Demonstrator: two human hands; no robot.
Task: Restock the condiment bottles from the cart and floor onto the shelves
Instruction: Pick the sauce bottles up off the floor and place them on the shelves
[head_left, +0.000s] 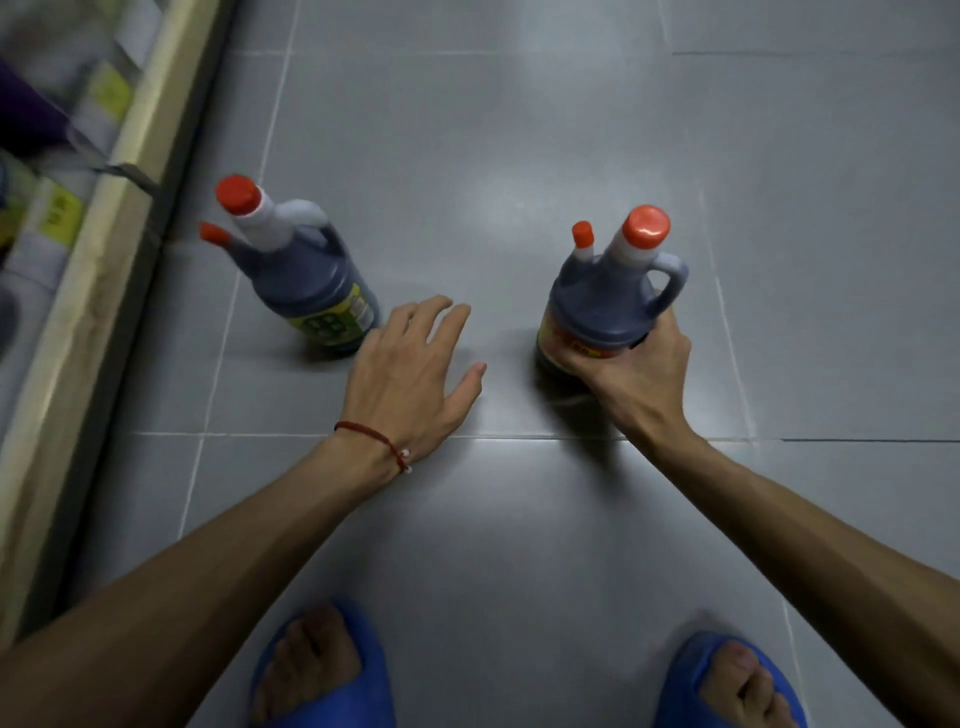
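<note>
Tiled floor (519, 130), shelf edge (98, 244) leftward, right hand (641, 364) grips bottle (597, 301), left hand (410, 374) spread, empty

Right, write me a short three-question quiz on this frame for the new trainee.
1. True or false: the left hand grips the dark handled plastic bottle with the green-yellow label.
2. The dark handled plastic bottle with the red-yellow label is: A) gripped round its body by the right hand; B) lifted by its handle; C) untouched.
3. Fill in: each bottle has two caps coloured ____.

Key: 1 false, its fingers are straight and hold nothing; 2 A; 3 orange-red.
</note>
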